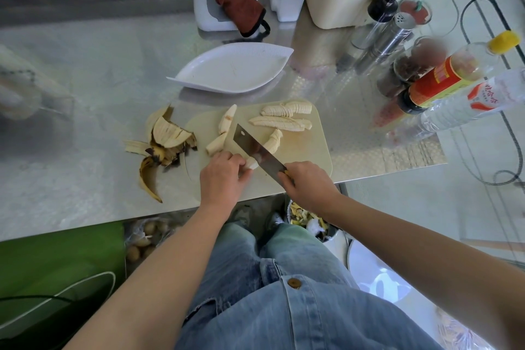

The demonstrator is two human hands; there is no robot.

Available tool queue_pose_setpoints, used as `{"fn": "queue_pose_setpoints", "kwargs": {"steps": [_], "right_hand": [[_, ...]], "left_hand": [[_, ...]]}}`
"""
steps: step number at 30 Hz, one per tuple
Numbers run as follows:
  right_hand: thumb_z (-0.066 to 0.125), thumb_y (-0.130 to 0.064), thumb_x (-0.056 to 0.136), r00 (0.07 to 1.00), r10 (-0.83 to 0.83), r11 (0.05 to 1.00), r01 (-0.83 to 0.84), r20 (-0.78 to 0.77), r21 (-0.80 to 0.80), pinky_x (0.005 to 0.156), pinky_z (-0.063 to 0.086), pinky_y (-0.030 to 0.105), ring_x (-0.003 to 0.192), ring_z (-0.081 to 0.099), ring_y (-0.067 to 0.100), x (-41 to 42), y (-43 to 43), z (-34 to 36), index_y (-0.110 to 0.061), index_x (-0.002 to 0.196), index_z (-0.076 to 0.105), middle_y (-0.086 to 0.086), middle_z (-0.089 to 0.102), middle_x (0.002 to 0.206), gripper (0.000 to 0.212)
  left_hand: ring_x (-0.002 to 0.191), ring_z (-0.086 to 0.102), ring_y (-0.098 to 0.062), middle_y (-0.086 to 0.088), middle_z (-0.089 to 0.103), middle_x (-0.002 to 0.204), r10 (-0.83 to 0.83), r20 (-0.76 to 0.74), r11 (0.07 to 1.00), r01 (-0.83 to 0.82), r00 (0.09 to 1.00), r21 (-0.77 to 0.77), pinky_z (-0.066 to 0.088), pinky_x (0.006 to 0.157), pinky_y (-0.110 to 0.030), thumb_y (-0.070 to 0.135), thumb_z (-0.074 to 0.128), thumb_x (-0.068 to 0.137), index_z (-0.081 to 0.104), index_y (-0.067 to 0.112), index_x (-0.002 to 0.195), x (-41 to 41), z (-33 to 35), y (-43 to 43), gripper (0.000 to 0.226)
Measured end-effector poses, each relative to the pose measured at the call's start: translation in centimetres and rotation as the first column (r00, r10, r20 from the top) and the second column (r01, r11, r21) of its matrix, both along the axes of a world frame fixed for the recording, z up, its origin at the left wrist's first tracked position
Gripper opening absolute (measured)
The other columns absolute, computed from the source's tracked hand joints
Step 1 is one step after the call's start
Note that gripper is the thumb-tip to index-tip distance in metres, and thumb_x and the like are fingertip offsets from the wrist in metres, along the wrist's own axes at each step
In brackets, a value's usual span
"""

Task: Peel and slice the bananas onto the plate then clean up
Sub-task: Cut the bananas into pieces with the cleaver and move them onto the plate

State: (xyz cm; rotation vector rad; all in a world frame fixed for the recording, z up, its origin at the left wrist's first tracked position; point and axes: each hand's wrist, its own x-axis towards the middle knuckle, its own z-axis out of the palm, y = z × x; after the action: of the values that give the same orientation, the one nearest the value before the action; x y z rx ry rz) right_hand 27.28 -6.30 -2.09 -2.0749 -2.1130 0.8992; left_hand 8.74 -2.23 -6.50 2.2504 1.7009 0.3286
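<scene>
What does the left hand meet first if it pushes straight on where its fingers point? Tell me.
The banana piece the left hand holds, then the knife just beyond, gripped by the right hand; depth is unclear.

Forearms extended, left hand (221, 176) apparently pinches a banana piece (252, 163) in its fingers (241, 162); right hand (308, 183) grips the knife (255, 148).

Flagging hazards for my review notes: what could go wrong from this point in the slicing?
1. The left hand pinches a short banana stub right against the knife; a slip could nick the fingers.
2. The board lies close to the counter's front edge, so cut pieces might roll off.
</scene>
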Motion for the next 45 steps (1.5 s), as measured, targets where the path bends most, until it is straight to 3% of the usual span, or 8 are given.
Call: {"fn": "queue_pose_setpoints", "kwargs": {"steps": [6,13,37,45], "right_hand": [[0.042,-0.029,0.099,0.999,0.009,0.999,-0.008,0.030,-0.050,0.055,0.036,0.031,0.061,0.050,0.024,-0.05,0.02,-0.19,-0.011,0.074,0.050,0.005,0.051,0.067,0.032],[0.044,-0.027,0.097,0.999,-0.017,0.999,0.019,-0.040,0.049,0.048,0.026,0.031,0.054,0.043,0.023,0.51,-0.06,0.44,-0.011,0.066,0.044,0.003,0.045,0.058,0.035],[0.042,-0.030,0.098,0.999,0.015,0.999,-0.013,0.032,-0.048,0.057,0.041,0.034,0.060,0.049,0.023,0.08,0.07,-0.06,-0.010,0.074,0.053,0.002,0.047,0.063,0.033],[0.043,-0.028,0.097,0.999,-0.013,0.999,0.014,-0.045,0.034,0.051,0.030,0.031,0.056,0.045,0.022,0.64,-0.27,0.31,-0.009,0.069,0.049,0.005,0.049,0.062,0.034]], "left_hand": [[0.077,0.056,-0.022,-0.003,0.061,0.078,-0.006,0.006,1.000,0.006,1.000,-0.013,0.034,0.056,-0.027,0.032,0.076,0.078,0.068,0.015,0.080,-0.04,0.07,0.02,0.019],[0.080,0.056,-0.023,-0.003,0.062,0.080,-0.002,-0.004,1.000,0.002,1.000,-0.025,0.039,0.056,-0.027,0.032,0.075,0.079,0.067,0.016,0.081,0.07,0.09,0.11,0.018],[0.077,0.056,-0.023,-0.004,0.061,0.079,-0.006,-0.001,1.000,0.006,1.000,-0.020,0.033,0.056,-0.026,0.031,0.077,0.078,0.068,0.015,0.082,0.24,0.33,0.09,0.019],[0.080,0.056,-0.023,-0.004,0.063,0.082,-0.002,-0.017,1.000,0.001,1.000,-0.027,0.034,0.057,-0.026,0.032,0.076,0.079,0.068,0.015,0.083,0.28,0.40,0.10,0.019]]}}
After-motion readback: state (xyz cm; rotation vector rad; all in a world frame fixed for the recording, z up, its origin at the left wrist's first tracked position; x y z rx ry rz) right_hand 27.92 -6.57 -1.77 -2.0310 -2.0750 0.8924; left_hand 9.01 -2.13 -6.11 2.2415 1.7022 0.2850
